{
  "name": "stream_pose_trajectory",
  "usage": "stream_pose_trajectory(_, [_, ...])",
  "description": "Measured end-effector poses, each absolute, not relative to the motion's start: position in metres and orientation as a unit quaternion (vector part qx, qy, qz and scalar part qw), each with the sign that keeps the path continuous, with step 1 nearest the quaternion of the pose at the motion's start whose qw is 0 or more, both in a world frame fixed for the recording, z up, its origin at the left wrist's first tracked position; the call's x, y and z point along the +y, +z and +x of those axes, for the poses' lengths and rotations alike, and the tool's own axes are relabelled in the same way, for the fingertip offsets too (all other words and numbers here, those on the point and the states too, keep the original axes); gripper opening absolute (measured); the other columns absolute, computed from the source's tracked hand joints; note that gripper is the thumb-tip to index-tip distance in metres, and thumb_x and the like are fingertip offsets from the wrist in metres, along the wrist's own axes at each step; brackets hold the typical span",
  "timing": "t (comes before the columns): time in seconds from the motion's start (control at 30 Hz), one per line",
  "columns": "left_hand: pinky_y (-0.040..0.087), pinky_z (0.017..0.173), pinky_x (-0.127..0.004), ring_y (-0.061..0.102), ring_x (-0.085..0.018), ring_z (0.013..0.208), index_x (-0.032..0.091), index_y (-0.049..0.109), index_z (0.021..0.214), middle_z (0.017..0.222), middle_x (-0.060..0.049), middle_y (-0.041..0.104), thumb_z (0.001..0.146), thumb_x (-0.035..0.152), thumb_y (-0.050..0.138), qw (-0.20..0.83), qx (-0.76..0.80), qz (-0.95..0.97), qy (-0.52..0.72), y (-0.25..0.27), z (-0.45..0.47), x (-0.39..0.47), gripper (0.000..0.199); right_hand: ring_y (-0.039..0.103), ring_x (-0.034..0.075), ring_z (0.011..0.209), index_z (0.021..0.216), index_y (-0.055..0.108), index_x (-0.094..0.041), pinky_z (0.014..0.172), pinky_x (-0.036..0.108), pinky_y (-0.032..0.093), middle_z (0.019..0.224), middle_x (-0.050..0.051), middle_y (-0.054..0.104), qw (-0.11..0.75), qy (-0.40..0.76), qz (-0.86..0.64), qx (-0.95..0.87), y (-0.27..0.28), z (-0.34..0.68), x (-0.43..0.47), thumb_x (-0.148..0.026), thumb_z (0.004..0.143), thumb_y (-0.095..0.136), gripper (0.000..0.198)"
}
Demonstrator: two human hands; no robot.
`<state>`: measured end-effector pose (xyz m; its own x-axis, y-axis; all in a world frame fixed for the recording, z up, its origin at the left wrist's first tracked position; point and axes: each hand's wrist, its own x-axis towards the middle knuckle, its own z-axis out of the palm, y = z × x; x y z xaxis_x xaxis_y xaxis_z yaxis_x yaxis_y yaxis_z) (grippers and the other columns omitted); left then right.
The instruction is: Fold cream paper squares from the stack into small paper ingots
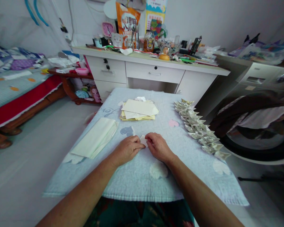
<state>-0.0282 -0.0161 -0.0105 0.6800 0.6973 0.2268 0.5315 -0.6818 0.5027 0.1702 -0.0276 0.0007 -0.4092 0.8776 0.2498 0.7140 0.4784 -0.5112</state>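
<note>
Between my two hands is a small folded piece of white paper (143, 140), low over the cloth-covered table. My left hand (130, 148) pinches its left edge with closed fingers. On the other side, my right hand (158, 145) has its fingers curled onto the paper's right part, covering some of it. Beyond my hands lies a stack of cream paper sheets (139, 108). Left of them rests a folded bundle of pale paper (94, 137). Along the right side of the table run rows of folded paper pieces (198, 126) with pointed tips.
A pale blue patterned cloth (142, 186) covers the table. Behind it stands a white desk (156, 72) crowded with jars, a pink clock (108, 29) and an orange bag (127, 23). A washing machine (257, 82) with its door open is on the right; a bed (21, 85) is on the left.
</note>
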Motion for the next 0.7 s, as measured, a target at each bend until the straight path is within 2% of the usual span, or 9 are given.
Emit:
stream_pose_trajectory(0.07, [0.043,0.081,-0.029,0.055,-0.016,0.089,0.021,0.070,0.099,0.088,-0.005,0.059,0.089,0.018,0.050,0.215,0.353,0.887,0.205,-0.009,-0.028,-0.016,0.022,0.053,0.016,0.082,0.100,0.056,-0.018,0.080,0.027,0.038,0.086,0.003,0.061,0.223,0.164,-0.498,-0.822,-0.001,0.168,-0.027,-0.012,0.086,0.048,0.017])
stream_pose_trajectory(0.17, [0.042,0.079,-0.028,0.054,-0.017,0.085,0.018,0.066,0.086,0.083,-0.003,0.060,0.084,0.015,0.055,0.224,0.378,0.877,0.194,-0.007,-0.029,-0.014,0.011,0.052,0.017,0.083,0.096,0.056,-0.018,0.079,0.028,0.037,0.085,0.003,0.060,0.193,0.147,-0.510,-0.825,-0.002,0.168,-0.027,-0.015,0.086,0.052,0.011])
stream_pose_trajectory(0.27, [0.039,0.078,-0.030,0.052,-0.018,0.084,0.018,0.062,0.076,0.079,-0.002,0.058,0.080,0.020,0.060,0.202,0.407,0.872,0.183,-0.007,-0.031,-0.013,0.005,0.051,0.018,0.085,0.089,0.057,-0.018,0.078,0.029,0.035,0.086,0.004,0.059,0.160,0.125,-0.517,-0.831,-0.001,0.166,-0.027,-0.022,0.086,0.056,0.005])
stream_pose_trajectory(0.43, [0.034,0.080,-0.034,0.048,-0.021,0.091,0.020,0.061,0.075,0.085,-0.002,0.057,0.080,0.032,0.061,0.175,0.456,0.858,0.158,-0.005,-0.037,-0.014,0.012,0.049,0.019,0.085,0.088,0.057,-0.018,0.077,0.030,0.033,0.089,0.006,0.058,0.130,0.098,-0.537,-0.828,0.000,0.160,-0.028,-0.037,0.088,0.057,0.019])
stream_pose_trajectory(0.7, [0.030,0.089,-0.038,0.044,-0.021,0.096,0.024,0.059,0.086,0.096,-0.001,0.053,0.079,0.030,0.060,0.174,0.492,0.842,0.135,-0.002,-0.044,-0.015,0.009,0.049,0.023,0.086,0.091,0.058,-0.019,0.075,0.033,0.033,0.092,0.009,0.058,0.098,0.061,-0.567,-0.815,0.003,0.148,-0.031,-0.057,0.087,0.049,0.040])
